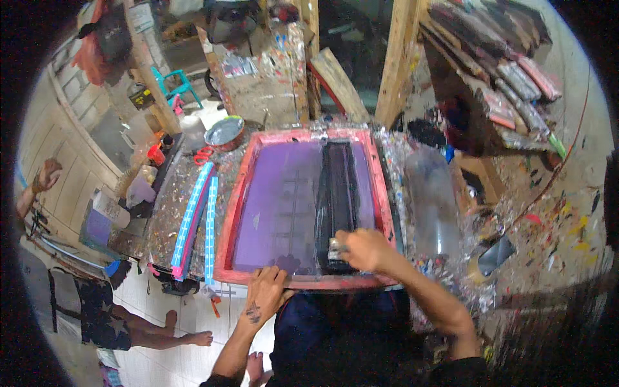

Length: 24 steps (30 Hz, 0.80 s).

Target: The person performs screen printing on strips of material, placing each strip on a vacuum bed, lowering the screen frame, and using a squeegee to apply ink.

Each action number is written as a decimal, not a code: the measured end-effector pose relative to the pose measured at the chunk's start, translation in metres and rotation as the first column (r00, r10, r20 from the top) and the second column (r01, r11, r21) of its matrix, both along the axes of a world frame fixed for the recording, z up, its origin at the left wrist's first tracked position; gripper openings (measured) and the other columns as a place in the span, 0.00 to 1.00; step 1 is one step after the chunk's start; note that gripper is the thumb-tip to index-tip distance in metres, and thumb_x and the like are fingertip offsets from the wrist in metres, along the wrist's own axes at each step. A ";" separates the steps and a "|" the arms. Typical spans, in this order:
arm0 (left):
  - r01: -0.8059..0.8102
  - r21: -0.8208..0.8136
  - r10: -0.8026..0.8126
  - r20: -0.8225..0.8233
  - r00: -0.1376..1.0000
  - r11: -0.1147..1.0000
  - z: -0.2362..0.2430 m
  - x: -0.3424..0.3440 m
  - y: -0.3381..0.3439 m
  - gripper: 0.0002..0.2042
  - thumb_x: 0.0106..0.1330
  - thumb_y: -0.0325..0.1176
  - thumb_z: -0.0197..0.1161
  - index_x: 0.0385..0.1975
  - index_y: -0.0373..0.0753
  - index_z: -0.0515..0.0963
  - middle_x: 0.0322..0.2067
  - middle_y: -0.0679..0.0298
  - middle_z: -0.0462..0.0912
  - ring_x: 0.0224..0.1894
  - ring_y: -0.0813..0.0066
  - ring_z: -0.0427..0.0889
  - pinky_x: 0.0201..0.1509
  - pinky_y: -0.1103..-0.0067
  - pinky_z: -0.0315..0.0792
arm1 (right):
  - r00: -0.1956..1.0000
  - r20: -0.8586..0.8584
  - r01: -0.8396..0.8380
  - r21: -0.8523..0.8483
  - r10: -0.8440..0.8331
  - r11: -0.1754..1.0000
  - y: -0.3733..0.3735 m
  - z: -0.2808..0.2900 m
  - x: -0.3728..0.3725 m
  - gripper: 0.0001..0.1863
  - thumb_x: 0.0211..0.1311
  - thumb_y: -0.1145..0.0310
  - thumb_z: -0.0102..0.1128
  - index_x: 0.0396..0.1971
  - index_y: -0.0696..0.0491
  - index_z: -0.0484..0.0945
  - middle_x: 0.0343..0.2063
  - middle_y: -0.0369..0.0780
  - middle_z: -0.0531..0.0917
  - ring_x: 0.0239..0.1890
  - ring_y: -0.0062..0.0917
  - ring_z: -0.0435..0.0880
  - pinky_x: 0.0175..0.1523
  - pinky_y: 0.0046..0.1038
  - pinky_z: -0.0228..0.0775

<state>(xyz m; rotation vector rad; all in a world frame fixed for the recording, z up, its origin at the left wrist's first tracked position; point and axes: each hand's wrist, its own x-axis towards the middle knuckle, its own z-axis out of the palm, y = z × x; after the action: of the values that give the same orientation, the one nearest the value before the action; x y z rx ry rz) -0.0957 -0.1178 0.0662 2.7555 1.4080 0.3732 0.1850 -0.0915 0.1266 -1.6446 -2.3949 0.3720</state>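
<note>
while bending the fingers of the left hand (265, 288) over the near rail of a red frame (228, 258), closes the right hand (362, 250) around an ink-smeared tool (336, 249) just inside that same rail, toward its right part. cannot tell a grip from a mere press in the left fingers; cannot make out the tool's full shape, either, with the curled right fingers covering much of it. has the frame lying flat on a splattered worktable (161, 226), directly in front of the body, with purple mesh (274, 193) stretched inside and a long, glossy black band (335, 187) running up the right part of the mesh, from the right hand toward the far rail. has blue-and-white strips (191, 216) on the worktable to the left of the frame, with a pink strip (199, 222) between them, and a greyish see-through sheet (433, 200) to the right. has red-handled scissors (204, 155) beyond the strips, near a round bowl (235, 144). shares the room with another person, visible at the left by bare legs (151, 329) over white floor tiles (151, 358). faces, farther off, a teal chair (173, 85) at the upper left and a leaning plank (340, 87) past the frame.
</note>
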 end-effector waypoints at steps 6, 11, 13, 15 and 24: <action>0.040 -0.096 -0.027 0.131 0.991 0.995 -0.033 -0.011 -0.005 0.16 0.53 0.41 0.75 0.35 0.38 0.80 0.34 0.59 0.78 0.42 0.59 0.79 0.47 0.65 0.70 | 0.995 -0.044 -0.094 0.018 0.094 0.995 -0.011 -0.053 -0.003 0.14 0.59 0.61 0.67 0.41 0.49 0.77 0.28 0.47 0.86 0.32 0.46 0.88 0.39 0.49 0.76; 0.037 -0.113 -0.023 0.121 0.992 0.993 -0.023 -0.005 -0.002 0.16 0.54 0.40 0.75 0.38 0.40 0.81 0.34 0.62 0.78 0.42 0.61 0.79 0.48 0.66 0.69 | 0.971 0.206 0.061 0.274 -0.120 0.960 0.136 -0.078 -0.001 0.10 0.61 0.67 0.62 0.42 0.48 0.78 0.29 0.43 0.86 0.36 0.40 0.87 0.51 0.50 0.69; 0.036 -0.164 -0.021 0.091 0.996 0.986 -0.030 -0.006 -0.003 0.16 0.54 0.41 0.75 0.39 0.40 0.82 0.34 0.62 0.78 0.42 0.62 0.79 0.48 0.67 0.69 | 0.967 0.152 0.148 0.320 -0.205 0.936 0.221 -0.084 0.024 0.11 0.61 0.66 0.64 0.42 0.51 0.78 0.32 0.45 0.87 0.37 0.43 0.88 0.48 0.51 0.71; 0.031 -0.106 -0.023 0.081 0.996 0.994 -0.041 -0.008 -0.004 0.17 0.54 0.42 0.74 0.39 0.41 0.82 0.35 0.63 0.79 0.42 0.63 0.79 0.49 0.67 0.69 | 0.980 0.065 0.153 0.365 -0.189 0.918 0.272 -0.092 0.048 0.13 0.60 0.65 0.66 0.42 0.53 0.78 0.34 0.46 0.87 0.39 0.46 0.88 0.46 0.50 0.75; -0.029 -0.186 0.051 0.119 0.992 0.982 -0.075 -0.003 -0.003 0.21 0.55 0.47 0.72 0.45 0.43 0.82 0.42 0.61 0.79 0.50 0.59 0.76 0.59 0.59 0.66 | 0.970 0.082 -0.234 0.074 0.228 0.969 0.325 -0.082 0.090 0.16 0.58 0.68 0.63 0.47 0.55 0.77 0.37 0.51 0.86 0.45 0.50 0.85 0.48 0.48 0.78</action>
<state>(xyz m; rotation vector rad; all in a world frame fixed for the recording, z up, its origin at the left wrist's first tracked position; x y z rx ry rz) -0.0992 -0.1208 -0.0087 2.5160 1.3939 0.3862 0.2753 0.2337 0.0449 -1.3702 -2.6266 0.2494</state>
